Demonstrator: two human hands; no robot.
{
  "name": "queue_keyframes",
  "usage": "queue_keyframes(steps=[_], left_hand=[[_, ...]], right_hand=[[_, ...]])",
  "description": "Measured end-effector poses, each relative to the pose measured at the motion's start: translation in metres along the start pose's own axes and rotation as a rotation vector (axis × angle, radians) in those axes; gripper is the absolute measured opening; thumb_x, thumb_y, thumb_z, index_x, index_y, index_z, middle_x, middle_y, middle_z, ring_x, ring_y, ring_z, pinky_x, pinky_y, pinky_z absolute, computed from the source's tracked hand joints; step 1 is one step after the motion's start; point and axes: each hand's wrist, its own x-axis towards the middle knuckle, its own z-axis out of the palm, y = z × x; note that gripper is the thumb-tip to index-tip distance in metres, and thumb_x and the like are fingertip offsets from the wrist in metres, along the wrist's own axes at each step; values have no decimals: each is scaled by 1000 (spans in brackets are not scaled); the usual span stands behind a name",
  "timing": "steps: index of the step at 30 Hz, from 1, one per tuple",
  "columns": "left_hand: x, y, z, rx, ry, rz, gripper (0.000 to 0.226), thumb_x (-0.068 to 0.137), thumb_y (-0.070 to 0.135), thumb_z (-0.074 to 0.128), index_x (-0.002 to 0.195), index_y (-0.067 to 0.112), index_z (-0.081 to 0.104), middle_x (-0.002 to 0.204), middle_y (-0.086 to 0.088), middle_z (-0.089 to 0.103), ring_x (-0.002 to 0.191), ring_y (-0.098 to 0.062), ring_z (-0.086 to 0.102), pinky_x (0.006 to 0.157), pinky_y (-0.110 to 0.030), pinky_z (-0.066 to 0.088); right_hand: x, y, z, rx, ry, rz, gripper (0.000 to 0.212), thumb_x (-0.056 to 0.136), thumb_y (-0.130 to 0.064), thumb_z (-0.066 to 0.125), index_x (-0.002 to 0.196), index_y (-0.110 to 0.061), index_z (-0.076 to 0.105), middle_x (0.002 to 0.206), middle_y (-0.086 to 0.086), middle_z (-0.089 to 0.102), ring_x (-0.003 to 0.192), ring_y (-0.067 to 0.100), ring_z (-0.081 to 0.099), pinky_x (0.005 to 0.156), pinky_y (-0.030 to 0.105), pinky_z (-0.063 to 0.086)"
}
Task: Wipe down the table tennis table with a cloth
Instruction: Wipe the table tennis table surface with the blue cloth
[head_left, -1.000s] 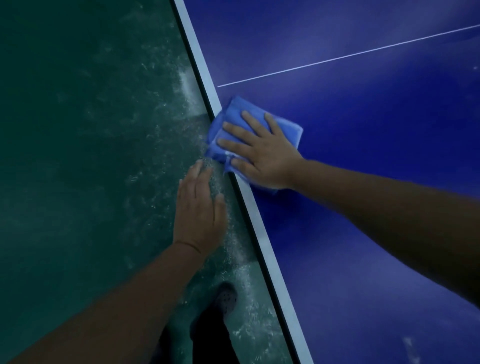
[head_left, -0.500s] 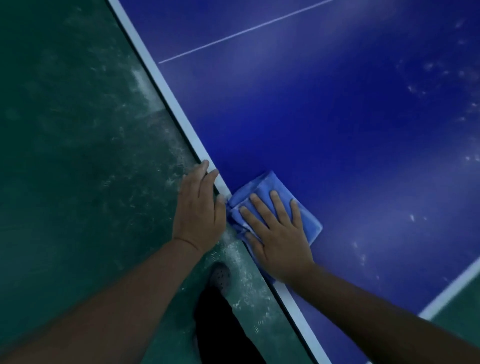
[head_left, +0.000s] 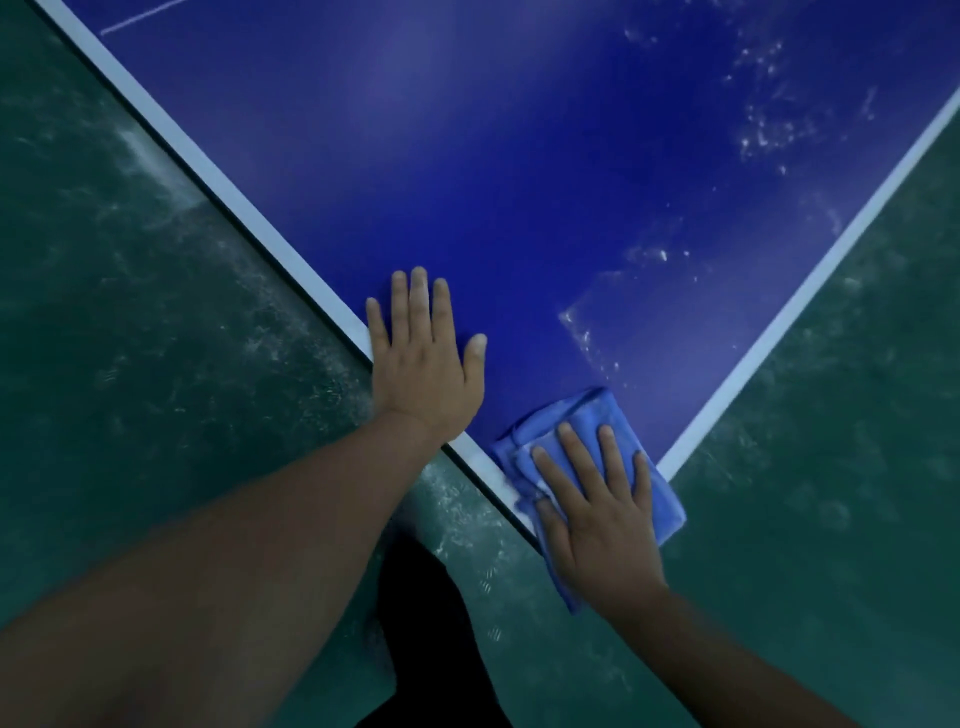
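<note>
blue cloth (head_left: 589, 434) at table (head_left: 519, 156) corner | right hand (head_left: 597, 514) flat on it

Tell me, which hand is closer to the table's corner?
Right. The right hand presses the blue cloth right at the table corner; the left hand lies flat farther along the left edge.

We stand in what looks like an indoor sports or games room. A blue table tennis table (head_left: 519, 156) with white edge lines (head_left: 208, 171) and a thin white centre line (head_left: 140, 18) fills our view, and beneath it lies a scuffed, dusty green sports floor (head_left: 130, 364). The light is dim.
</note>
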Motion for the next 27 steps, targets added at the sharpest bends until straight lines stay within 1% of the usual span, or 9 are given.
queue_keyframes(steps=[4,5,8,10,15,20,22,24,27], left_hand=[[5,-2,3,39,-5,-5,73,98,52,9,157,10,12,165,-16,11,153,-33,2,121,-58,-2],[3,-1,4,42,-13,-5,73,97,52,9,158,12,12,165,-16,10,153,-33,1,121,-58,-2],[2,0,4,50,-19,4,72,96,52,7,158,15,12,165,-15,7,153,-32,-1,120,-59,-2],[2,0,4,50,-30,3,72,97,52,7,158,15,12,165,-15,6,153,-32,-2,120,-60,-2],[1,0,3,55,-24,3,70,97,51,9,158,15,14,165,-16,9,153,-33,0,120,-61,2],[0,-1,4,33,2,11,69,98,50,10,157,15,19,164,-17,14,152,-33,4,120,-60,2],[0,-1,4,-10,26,19,69,98,49,12,157,13,19,164,-16,14,152,-32,4,121,-59,1],[-1,-2,4,-74,85,10,70,98,47,17,157,9,17,164,-16,12,153,-32,3,122,-55,-2],[-2,-2,4,-172,191,-27,70,97,41,25,155,2,19,164,-19,11,152,-33,4,121,-48,-8]], right_hand=[[35,-35,4,27,40,341,52,101,-48,29,149,-32,42,161,0,31,150,35,20,118,63,15],[31,-43,7,22,22,334,52,102,-47,29,151,-33,38,162,0,28,151,35,17,118,63,13],[-10,-30,15,-50,-48,-35,55,100,-46,38,152,-31,35,162,1,27,152,34,12,116,64,18],[-21,1,11,-70,-65,-141,53,102,-48,35,151,-30,38,161,0,30,152,32,14,116,61,20],[-1,9,1,32,-56,319,58,102,-48,24,155,-26,32,164,2,20,152,33,9,120,59,12],[-12,-9,9,-28,-41,300,56,100,-45,32,151,-22,42,161,6,28,150,36,19,117,61,17],[9,-18,6,-56,-51,267,56,102,-47,29,152,-23,39,161,6,27,149,37,19,119,60,16],[40,-33,4,-48,-71,215,56,105,-49,22,155,-26,28,164,4,20,151,36,12,120,58,11],[105,-56,7,76,-73,160,57,104,-50,18,157,-31,17,167,0,7,153,31,-7,120,57,-8]])
